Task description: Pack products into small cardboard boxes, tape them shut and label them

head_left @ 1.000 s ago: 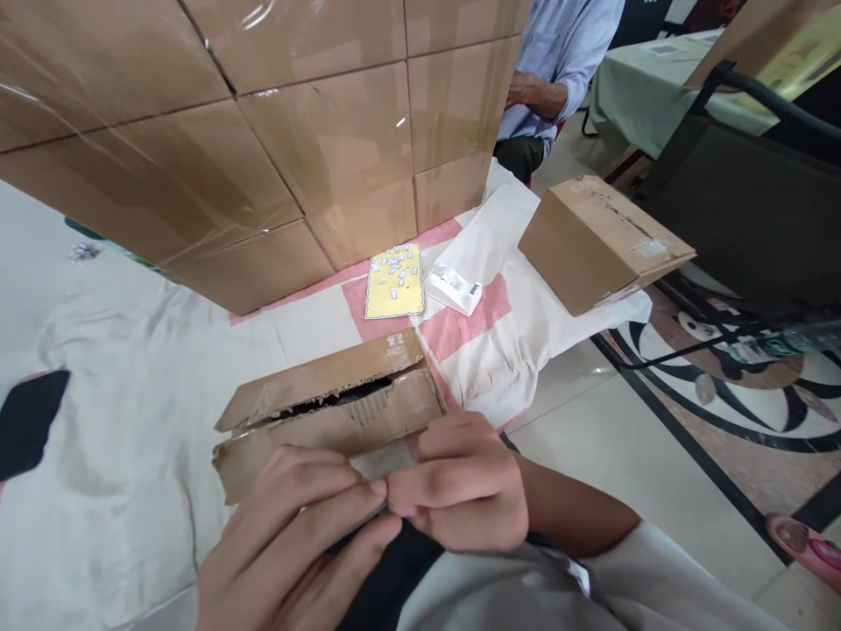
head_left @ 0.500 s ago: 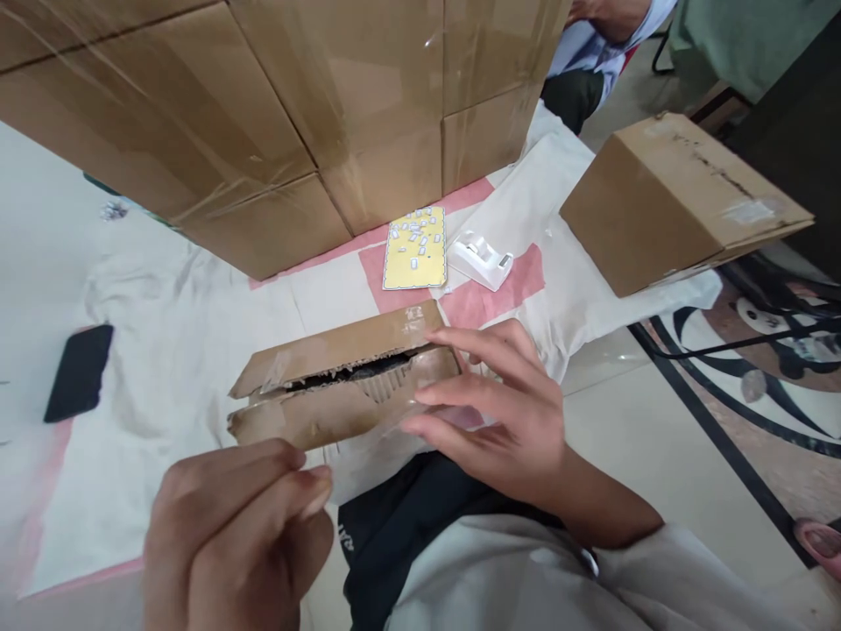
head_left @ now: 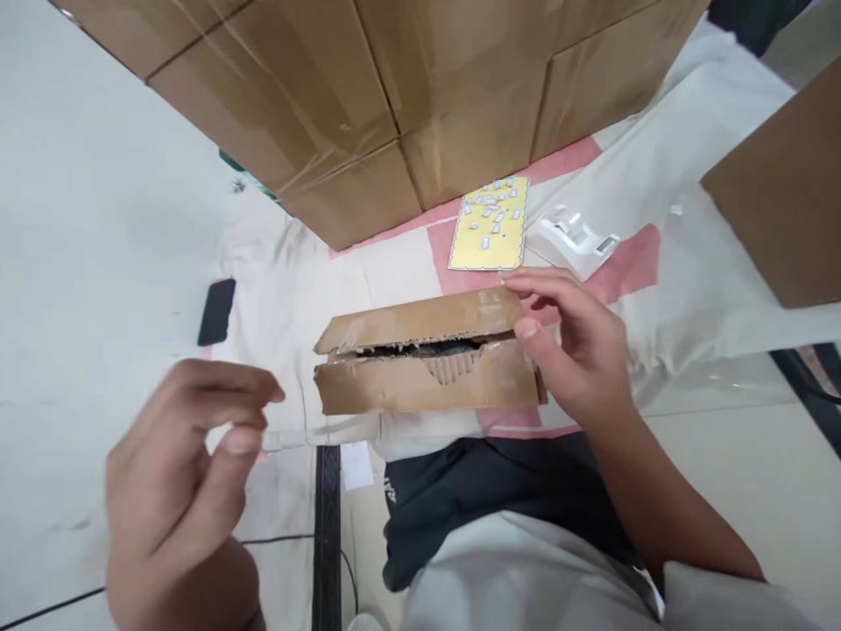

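A small cardboard box (head_left: 427, 386) lies in front of me, its top split by a ragged gap with torn corrugated edges and something dark inside. My right hand (head_left: 571, 342) grips the box's right end, thumb on the near side of the gap's end and fingers at the far corner. To the left of the box, my left hand (head_left: 197, 447) is raised and apart from it, thumb and fingertips pinched together. Whatever may be between those fingertips is too small to make out.
Large taped cardboard cartons (head_left: 460, 96) stand at the back. Before them lie a yellow sheet with small white labels (head_left: 490, 223) and a white tape dispenser (head_left: 571, 241). A black phone (head_left: 216, 311) rests at left on the pale cloth (head_left: 282, 280). Another carton (head_left: 788, 193) is at right.
My left hand has moved left, away from the box. My right hand has shifted from spread fingers over the box's top to its right end. The view has swung left.
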Demonstrator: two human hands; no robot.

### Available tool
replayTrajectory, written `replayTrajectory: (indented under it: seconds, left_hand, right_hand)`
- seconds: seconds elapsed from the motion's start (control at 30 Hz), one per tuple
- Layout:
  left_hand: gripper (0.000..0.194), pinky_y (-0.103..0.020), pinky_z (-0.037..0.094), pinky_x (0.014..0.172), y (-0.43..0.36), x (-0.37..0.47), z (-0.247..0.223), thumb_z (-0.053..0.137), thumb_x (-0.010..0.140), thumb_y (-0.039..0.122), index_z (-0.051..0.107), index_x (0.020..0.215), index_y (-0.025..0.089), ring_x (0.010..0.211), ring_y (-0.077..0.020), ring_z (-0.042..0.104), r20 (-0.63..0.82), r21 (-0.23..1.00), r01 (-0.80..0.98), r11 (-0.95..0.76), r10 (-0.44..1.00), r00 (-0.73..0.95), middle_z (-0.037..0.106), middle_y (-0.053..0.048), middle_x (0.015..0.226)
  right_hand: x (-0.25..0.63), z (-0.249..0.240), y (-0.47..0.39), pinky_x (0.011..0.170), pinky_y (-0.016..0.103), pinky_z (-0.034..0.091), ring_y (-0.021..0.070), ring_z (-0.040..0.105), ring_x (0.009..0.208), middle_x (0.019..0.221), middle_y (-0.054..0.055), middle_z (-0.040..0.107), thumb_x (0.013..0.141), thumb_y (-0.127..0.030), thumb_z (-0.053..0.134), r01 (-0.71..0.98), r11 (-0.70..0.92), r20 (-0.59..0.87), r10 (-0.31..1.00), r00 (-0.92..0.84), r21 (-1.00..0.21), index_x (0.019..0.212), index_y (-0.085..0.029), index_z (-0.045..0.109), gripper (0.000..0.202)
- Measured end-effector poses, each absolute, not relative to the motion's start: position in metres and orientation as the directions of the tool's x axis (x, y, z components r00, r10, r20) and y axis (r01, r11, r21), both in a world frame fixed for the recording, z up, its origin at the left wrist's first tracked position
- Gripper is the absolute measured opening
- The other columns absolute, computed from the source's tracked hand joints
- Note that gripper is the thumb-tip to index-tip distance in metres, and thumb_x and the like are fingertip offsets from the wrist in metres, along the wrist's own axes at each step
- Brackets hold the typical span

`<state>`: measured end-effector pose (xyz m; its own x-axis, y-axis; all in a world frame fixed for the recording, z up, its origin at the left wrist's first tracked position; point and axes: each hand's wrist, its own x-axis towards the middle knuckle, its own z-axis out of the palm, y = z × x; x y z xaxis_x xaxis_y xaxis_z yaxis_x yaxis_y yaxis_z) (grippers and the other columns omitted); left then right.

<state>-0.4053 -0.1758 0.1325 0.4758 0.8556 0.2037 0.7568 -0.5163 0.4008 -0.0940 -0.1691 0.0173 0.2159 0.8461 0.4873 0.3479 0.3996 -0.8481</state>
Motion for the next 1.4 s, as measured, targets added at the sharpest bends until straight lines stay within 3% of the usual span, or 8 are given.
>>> replayTrajectory:
  seconds: [0.17, 0.23, 0.37, 0.67, 0.83, 1.07, 1.3, 1.4]
  left_hand:
    - [0.010, -0.036, 0.047, 0.070, -0.142, -0.419, 0.146, 0.041, 0.099, 0.022, 0.046, 0.090, 0.024, 0.086, -0.0199, 0.057, -0.001, 0.647, 0.533, -0.545, 0.698, 0.716, 0.058, -0.004, 0.091]
    - [0.006, -0.033, 0.050, 0.071, -0.130, -0.415, 0.147, 0.047, 0.098, 0.022, 0.044, 0.093, 0.024, 0.085, -0.0180, 0.059, -0.052, 0.665, 0.518, -0.537, 0.659, 0.750, 0.060, -0.002, 0.090]
    - [0.024, -0.026, 0.050, 0.066, -0.115, -0.402, 0.140, 0.067, 0.090, 0.020, 0.043, 0.090, 0.024, 0.076, -0.0127, 0.063, -0.160, 0.522, 0.673, -0.524, 0.715, 0.681, 0.067, 0.001, 0.092]
    - [0.035, -0.025, 0.051, 0.052, -0.109, -0.413, 0.136, 0.074, 0.086, 0.019, 0.039, 0.087, 0.026, 0.057, -0.0146, 0.068, -0.182, 0.842, 0.503, -0.194, 0.775, 0.604, 0.073, 0.004, 0.072]
    - [0.028, -0.026, 0.053, 0.053, -0.115, -0.406, 0.140, 0.072, 0.089, 0.022, 0.044, 0.089, 0.028, 0.066, -0.0167, 0.072, -0.319, 0.757, 0.640, -0.132, 0.780, 0.538, 0.074, 0.004, 0.076]
    - [0.034, -0.029, 0.052, 0.059, -0.118, -0.401, 0.129, 0.073, 0.088, 0.025, 0.042, 0.101, 0.028, 0.072, -0.0156, 0.069, -0.182, 0.626, 0.723, -0.292, 0.847, 0.500, 0.073, 0.004, 0.085]
    - [0.040, -0.026, 0.044, 0.055, -0.117, -0.412, 0.145, 0.071, 0.085, 0.005, 0.042, 0.101, 0.027, 0.060, -0.0098, 0.058, -0.160, 0.854, 0.439, -0.279, 0.661, 0.733, 0.066, 0.008, 0.075]
    - [0.036, -0.026, 0.048, 0.058, -0.116, -0.410, 0.143, 0.072, 0.086, 0.008, 0.045, 0.102, 0.027, 0.066, -0.0108, 0.062, -0.230, 0.785, 0.532, -0.319, 0.647, 0.727, 0.068, 0.006, 0.079]
  right_hand:
    - [-0.103, -0.015, -0.152, 0.104, 0.051, 0.051, 0.0308, 0.064, 0.120, 0.125, 0.008, 0.071, 0.100, -0.057, 0.051, 0.174, 0.434, 0.464, 0.861, 0.208, -0.884, 0.121, -0.028, 0.069, 0.041]
    - [-0.104, -0.031, -0.149, 0.101, 0.050, 0.053, 0.0311, 0.065, 0.117, 0.125, 0.007, 0.070, 0.099, -0.062, 0.049, 0.099, 0.420, 0.432, 0.874, 0.222, -0.902, 0.126, -0.030, 0.067, 0.047]
    - [-0.104, -0.060, -0.148, 0.100, 0.050, 0.054, 0.0300, 0.067, 0.113, 0.127, 0.006, 0.069, 0.099, -0.065, 0.046, -0.012, 0.441, 0.427, 0.874, 0.232, -0.897, 0.137, -0.032, 0.063, 0.053]
    - [-0.103, -0.070, -0.146, 0.096, 0.051, 0.056, 0.0310, 0.068, 0.111, 0.128, 0.007, 0.069, 0.098, -0.066, 0.045, -0.020, 0.413, 0.401, 0.894, 0.198, -0.910, 0.140, -0.031, 0.061, 0.057]
    - [-0.102, -0.073, -0.143, 0.090, 0.046, 0.056, 0.0291, 0.069, 0.106, 0.125, 0.007, 0.070, 0.098, -0.063, 0.048, -0.017, 0.440, 0.429, 0.882, 0.195, -0.898, 0.140, -0.032, 0.062, 0.053]
    - [-0.103, -0.070, -0.144, 0.093, 0.044, 0.055, 0.0286, 0.068, 0.111, 0.129, 0.007, 0.069, 0.098, -0.064, 0.050, -0.048, 0.425, 0.411, 0.894, 0.176, -0.904, 0.142, -0.033, 0.060, 0.054]
    - [-0.104, -0.070, -0.144, 0.098, 0.043, 0.053, 0.0291, 0.065, 0.118, 0.131, 0.009, 0.067, 0.098, -0.066, 0.049, -0.007, 0.435, 0.424, 0.881, 0.212, -0.900, 0.141, -0.031, 0.061, 0.057]
    - [-0.103, -0.073, -0.143, 0.099, 0.045, 0.053, 0.0312, 0.065, 0.119, 0.132, 0.011, 0.066, 0.097, -0.069, 0.047, 0.025, 0.422, 0.417, 0.882, 0.220, -0.906, 0.140, -0.031, 0.061, 0.059]
